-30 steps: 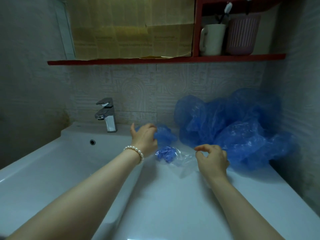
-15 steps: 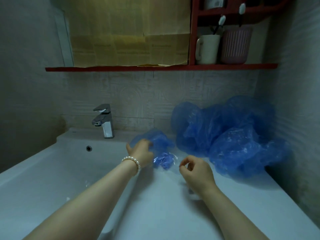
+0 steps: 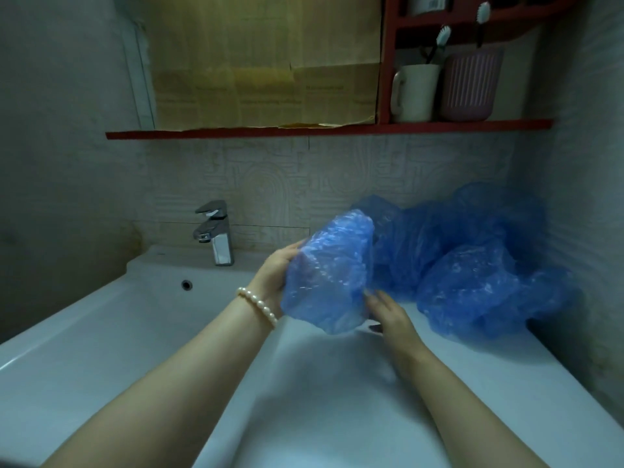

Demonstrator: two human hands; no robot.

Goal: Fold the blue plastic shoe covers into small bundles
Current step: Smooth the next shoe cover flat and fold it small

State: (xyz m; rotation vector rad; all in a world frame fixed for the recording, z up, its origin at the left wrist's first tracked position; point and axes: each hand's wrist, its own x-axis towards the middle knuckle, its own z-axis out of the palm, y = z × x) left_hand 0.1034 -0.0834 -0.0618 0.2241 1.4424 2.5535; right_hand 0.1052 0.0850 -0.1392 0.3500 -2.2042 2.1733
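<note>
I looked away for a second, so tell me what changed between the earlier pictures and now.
The left hand has lifted a blue shoe cover off the counter and holds it up, spread open. The right hand, which was pinching clear plastic, has let it go and now reaches under the cover with straight fingers. The small blue bundle is now hidden. The blue pile, tap and shelf stayed put.

The blue shoe cover (image 3: pixel 332 275) hides the left hand's (image 3: pixel 275 276) fingers and the right hand's (image 3: pixel 388 314) fingertips, so neither grip can be told. Print on the yellowed paper (image 3: pixel 266 62) blurs unreadably, and the top edge crops the red shelf unit (image 3: pixel 472 20).
</note>
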